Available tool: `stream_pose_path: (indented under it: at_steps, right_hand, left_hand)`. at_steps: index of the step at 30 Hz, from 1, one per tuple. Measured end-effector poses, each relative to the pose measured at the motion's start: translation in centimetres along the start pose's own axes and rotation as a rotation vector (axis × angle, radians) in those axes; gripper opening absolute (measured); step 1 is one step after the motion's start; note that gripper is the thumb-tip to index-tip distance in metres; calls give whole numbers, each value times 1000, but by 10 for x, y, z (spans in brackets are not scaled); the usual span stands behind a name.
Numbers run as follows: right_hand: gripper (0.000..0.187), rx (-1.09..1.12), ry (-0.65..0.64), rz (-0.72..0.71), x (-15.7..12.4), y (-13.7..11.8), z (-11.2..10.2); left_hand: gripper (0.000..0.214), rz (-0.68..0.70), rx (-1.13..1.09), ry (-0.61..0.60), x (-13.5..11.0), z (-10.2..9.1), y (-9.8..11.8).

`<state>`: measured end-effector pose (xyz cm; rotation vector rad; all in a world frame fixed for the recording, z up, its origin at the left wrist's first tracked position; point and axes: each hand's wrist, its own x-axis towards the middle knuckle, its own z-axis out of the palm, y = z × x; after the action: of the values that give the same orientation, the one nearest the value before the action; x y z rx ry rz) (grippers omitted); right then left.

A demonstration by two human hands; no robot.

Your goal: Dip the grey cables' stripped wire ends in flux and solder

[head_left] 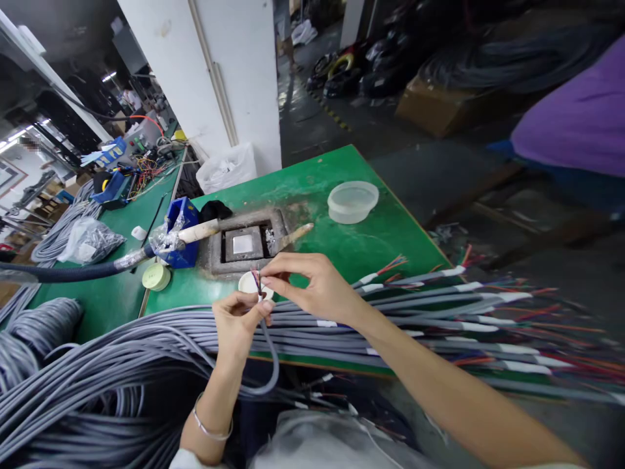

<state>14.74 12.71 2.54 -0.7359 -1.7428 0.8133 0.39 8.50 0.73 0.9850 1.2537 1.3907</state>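
My left hand (239,322) is closed around the end of a grey cable (269,361) that loops down below it. Thin coloured wires (256,279) stick up from the cable's stripped end. My right hand (312,283) pinches those wire tips with thumb and forefinger, right above the left hand. Both hands hover over a thick bundle of grey cables (146,345) lying across the front of the green table (342,241). A small white round dish (248,284) sits on the table just behind the fingers.
A metal solder pot (244,244) is set in the table, with a hose nozzle (195,232) beside it. A clear plastic tub (352,201), a tape roll (156,276) and a blue bin (183,234) stand nearby. Stripped cable ends (488,312) fan out right. Someone in purple (576,124) is at far right.
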Motion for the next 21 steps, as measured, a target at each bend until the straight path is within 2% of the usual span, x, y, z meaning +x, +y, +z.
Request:
stream_pose_path:
  at_steps: [6, 11, 16, 18, 21]
  right_hand:
    - [17, -32, 48, 43, 0, 5, -1]
    - [19, -248, 140, -49, -2, 7, 1]
    - [18, -238, 137, -113, -4, 4, -1]
    - [17, -220, 206, -63, -3, 5, -2]
    - [16, -186, 328, 96, -1, 10, -3]
  left_hand:
    - [34, -26, 104, 22, 6, 11, 4]
    - [31, -9, 140, 81, 9, 11, 3]
    - [28, 23, 228, 84, 11, 9, 0]
    - [27, 39, 226, 61, 10, 8, -1]
    - [28, 50, 177, -18, 7, 5, -2]
